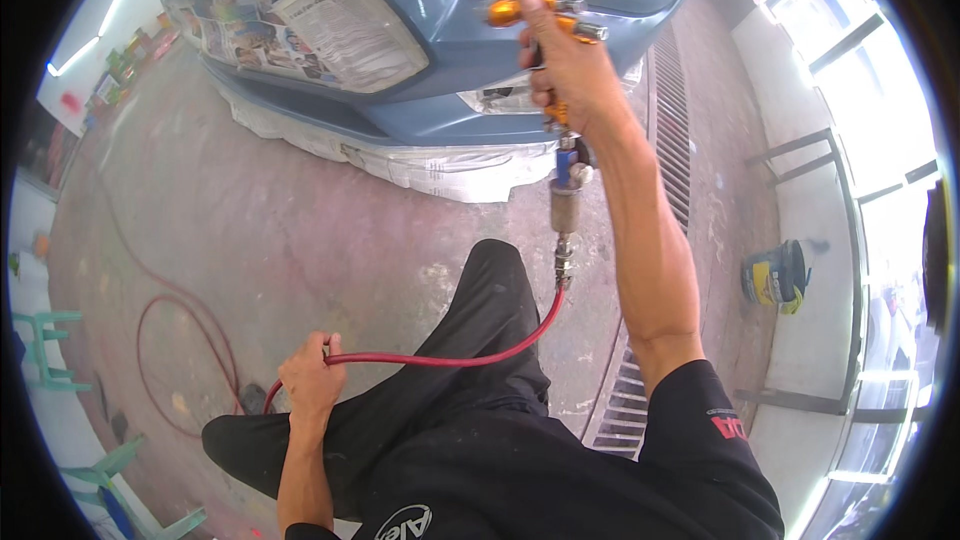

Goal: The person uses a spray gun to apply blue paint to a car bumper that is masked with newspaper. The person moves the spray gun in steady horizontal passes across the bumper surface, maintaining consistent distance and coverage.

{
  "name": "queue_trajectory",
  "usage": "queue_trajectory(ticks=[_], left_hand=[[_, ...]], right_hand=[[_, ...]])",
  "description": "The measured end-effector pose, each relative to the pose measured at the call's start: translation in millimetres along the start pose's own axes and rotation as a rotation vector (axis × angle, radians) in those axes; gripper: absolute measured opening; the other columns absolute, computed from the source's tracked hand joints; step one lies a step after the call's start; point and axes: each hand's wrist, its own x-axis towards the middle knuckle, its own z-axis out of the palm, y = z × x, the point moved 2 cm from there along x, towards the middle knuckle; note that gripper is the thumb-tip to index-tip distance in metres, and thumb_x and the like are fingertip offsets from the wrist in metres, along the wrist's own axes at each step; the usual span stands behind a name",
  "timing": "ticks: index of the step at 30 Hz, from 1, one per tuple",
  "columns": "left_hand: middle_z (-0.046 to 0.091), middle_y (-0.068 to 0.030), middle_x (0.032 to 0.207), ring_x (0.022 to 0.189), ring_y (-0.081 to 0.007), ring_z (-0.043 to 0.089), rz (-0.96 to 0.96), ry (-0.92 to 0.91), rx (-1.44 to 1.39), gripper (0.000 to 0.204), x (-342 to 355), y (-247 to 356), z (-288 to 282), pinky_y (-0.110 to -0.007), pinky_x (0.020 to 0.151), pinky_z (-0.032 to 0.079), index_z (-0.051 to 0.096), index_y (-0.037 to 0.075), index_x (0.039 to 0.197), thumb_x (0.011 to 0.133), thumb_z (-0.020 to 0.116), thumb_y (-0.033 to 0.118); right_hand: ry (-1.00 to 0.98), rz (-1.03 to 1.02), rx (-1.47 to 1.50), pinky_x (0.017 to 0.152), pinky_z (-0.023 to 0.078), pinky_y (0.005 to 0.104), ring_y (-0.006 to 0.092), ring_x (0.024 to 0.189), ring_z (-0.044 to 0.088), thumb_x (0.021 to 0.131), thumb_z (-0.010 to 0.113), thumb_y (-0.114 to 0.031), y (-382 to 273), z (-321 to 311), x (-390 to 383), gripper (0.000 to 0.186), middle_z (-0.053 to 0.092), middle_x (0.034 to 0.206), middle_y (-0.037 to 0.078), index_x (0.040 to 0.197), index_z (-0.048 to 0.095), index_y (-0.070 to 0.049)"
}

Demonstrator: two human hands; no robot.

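My right hand (560, 55) is wrapped round an orange spray gun (508, 10), held out in front of the blue-grey car bumper (445, 35). A cup on top of the gun reaches the upper edge of the view. Below the grip hangs an inline air filter (566, 205) with metal fittings, joined to a red air hose (440, 361). Low on the left, my left hand (312, 375) is closed round that hose, near my bent knee. Masking newspaper (345, 30) covers an opening in the bumper, and white sheeting (460, 172) lines its lower edge.
The hose loops over the concrete floor (270, 210) at left. A metal drain grate (672, 130) runs along the floor on the right. Beyond it a dark bucket (775, 275) stands by the wall. Green plastic stools (50, 350) are at the far left.
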Motion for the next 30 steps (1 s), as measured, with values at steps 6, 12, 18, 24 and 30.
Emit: queue_trajectory(ticks=[6,12,18,24,30], left_hand=[[0.067,-0.0146,0.071,0.061,-0.0388,0.067,0.034,-0.034,0.019,0.018,-0.9,6.1,9.1,-0.052,0.057,0.049,0.067,0.009,0.093,0.099,0.078,0.023],[0.068,-0.0146,0.071,0.061,-0.0392,0.067,0.106,-0.109,-0.025,0.018,-2.6,29.8,23.9,-0.052,0.057,0.049,0.067,0.009,0.093,0.097,0.079,0.022],[0.068,-0.0138,0.069,0.062,-0.0382,0.068,0.159,-0.151,-0.081,0.019,1.3,61.6,27.1,-0.051,0.057,0.049,0.068,0.009,0.092,0.097,0.079,0.022],[0.069,-0.0132,0.069,0.059,-0.0383,0.068,0.155,-0.105,-0.093,0.019,-1.8,75.0,23.3,-0.051,0.056,0.050,0.069,0.012,0.092,0.099,0.079,0.026],[0.069,-0.0143,0.071,0.061,-0.0395,0.068,0.078,0.036,0.134,0.020,16.2,17.9,-12.2,-0.052,0.056,0.048,0.070,0.013,0.093,0.102,0.076,0.030]], right_hand=[[0.002,-0.023,-0.030,0.042,0.041,0.0235,0.0058,0.049,0.049,0.103,0.074,-0.059,22.5,-13.4,-11.4,0.056,0.059,0.075,0.003,0.101,0.063,-0.005],[0.252,-0.025,-0.051,0.043,0.040,0.0230,0.0049,0.050,0.046,0.104,0.074,-0.057,39.6,-92.1,-2.3,0.051,0.057,0.075,0.000,0.099,0.063,-0.007],[0.461,-0.021,-0.106,0.040,0.037,0.0267,0.0077,0.049,0.049,0.105,0.070,-0.060,48.9,-167.5,15.1,0.054,0.058,0.074,0.000,0.098,0.064,-0.006],[0.649,0.018,-0.205,0.047,0.042,0.0305,0.0096,0.056,0.054,0.107,0.067,-0.058,44.0,-199.0,14.7,0.057,0.063,0.080,0.005,0.131,0.073,-0.006],[0.600,-0.096,-0.074,0.044,0.041,0.0309,0.0098,0.051,0.053,0.108,0.067,-0.056,67.9,-136.5,6.3,0.054,0.060,0.074,0.004,0.121,0.073,-0.005]])
